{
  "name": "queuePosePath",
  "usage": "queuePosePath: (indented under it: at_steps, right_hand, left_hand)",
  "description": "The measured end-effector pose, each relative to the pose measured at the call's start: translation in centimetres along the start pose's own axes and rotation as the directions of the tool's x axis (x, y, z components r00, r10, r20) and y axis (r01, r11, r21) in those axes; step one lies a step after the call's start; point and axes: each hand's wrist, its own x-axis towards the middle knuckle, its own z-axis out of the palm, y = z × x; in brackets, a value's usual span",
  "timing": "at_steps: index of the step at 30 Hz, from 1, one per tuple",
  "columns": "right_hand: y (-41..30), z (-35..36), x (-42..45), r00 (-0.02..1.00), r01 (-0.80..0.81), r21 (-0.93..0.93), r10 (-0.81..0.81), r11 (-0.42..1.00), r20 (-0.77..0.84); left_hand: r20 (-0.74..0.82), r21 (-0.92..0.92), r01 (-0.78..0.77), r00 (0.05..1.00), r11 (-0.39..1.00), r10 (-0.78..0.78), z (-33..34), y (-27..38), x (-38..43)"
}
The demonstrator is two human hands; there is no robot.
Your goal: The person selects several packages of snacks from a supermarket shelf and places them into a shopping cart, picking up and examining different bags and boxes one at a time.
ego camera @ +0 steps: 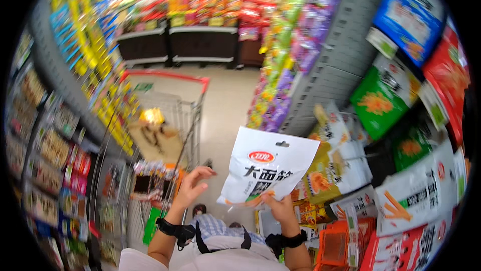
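Note:
My right hand (279,208) grips the lower edge of a white plastic snack bag (268,165), with the thumb on its printed front. The bag has a red oval logo, dark writing and a hang hole near its top edge. To the left of the bag, my left hand (195,184) is raised with its fingers apart and holds nothing. It is near the side of a wire shopping cart (204,83) with a red rim. Inside the cart are a brown paper bag (156,143), a yellow package (152,115) and some printed packages.
Snack bags in white, green (383,98), blue (411,19) and red hang or lie on the shelves at right. Packaged foods (54,147) fill the left shelves. Strips of small colourful packs line both sides of the aisle floor (221,109), and a dark-fronted display (203,43) stands at its far end.

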Motion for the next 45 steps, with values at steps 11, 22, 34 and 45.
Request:
queuePosePath:
  at_steps: [11, 22, 34, 45]
  right_hand:
    - [-6.7, -5.1, -11.2, 0.615, 0.197, -0.147, -0.239, 0.969, -0.752]
    - [-13.0, -5.0, -17.5, 0.127, 0.151, -0.496, -0.514, 0.855, -0.848]
    - [-18.7, -7.9, -14.3, 0.266, 0.109, -0.607, -0.611, 0.787, -0.745]
    - [-20.2, -10.3, -13.5, 0.271, 0.104, -0.598, -0.601, 0.794, -0.752]
  left_hand:
    - [0.789, 0.085, 0.109, 0.600, 0.990, -0.134, 22.7, 1.7, 9.2]
    - [0.972, -0.107, 0.155, 0.224, 0.982, 0.070, 33.4, 5.9, 9.4]
    - [0.885, -0.291, 0.186, 0.426, 0.939, 0.190, 35.7, 7.3, 12.1]
    - [0.883, -0.272, 0.311, 0.456, 0.910, 0.108, 38.1, 7.4, 13.0]
